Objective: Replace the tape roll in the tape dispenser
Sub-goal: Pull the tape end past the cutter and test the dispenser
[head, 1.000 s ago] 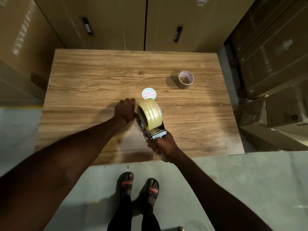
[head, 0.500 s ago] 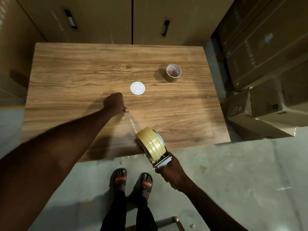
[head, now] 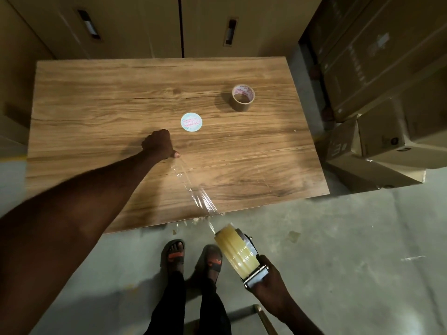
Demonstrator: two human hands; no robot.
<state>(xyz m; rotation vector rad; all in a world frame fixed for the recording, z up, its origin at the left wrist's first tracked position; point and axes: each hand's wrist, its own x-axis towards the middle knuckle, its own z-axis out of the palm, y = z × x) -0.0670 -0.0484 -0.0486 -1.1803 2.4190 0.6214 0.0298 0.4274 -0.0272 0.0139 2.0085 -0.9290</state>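
My right hand (head: 272,285) grips the handle of the metal tape dispenser (head: 255,274), held off the table's near edge, over the floor. A full roll of clear yellowish tape (head: 235,250) sits on it. A crinkled strip of clear tape (head: 193,192) stretches from the roll across the wooden table (head: 96,105) to my left hand (head: 158,146), which is closed with its thumb pressing the tape's end onto the tabletop. An empty brown cardboard tape core (head: 242,97) stands at the table's back right. A round white label (head: 191,122) lies flat just beyond my left hand.
Tall cardboard boxes (head: 135,25) line the wall behind the table. More boxes (head: 387,131) are stacked on the right, close to the table's edge. My sandalled feet (head: 191,258) stand on the grey concrete floor (head: 350,250), with small tape scraps near the table's front edge.
My right hand pulled the dispenser back off the table's near edge, drawing out a long strip of tape. My left hand stayed put, holding the tape's end down.
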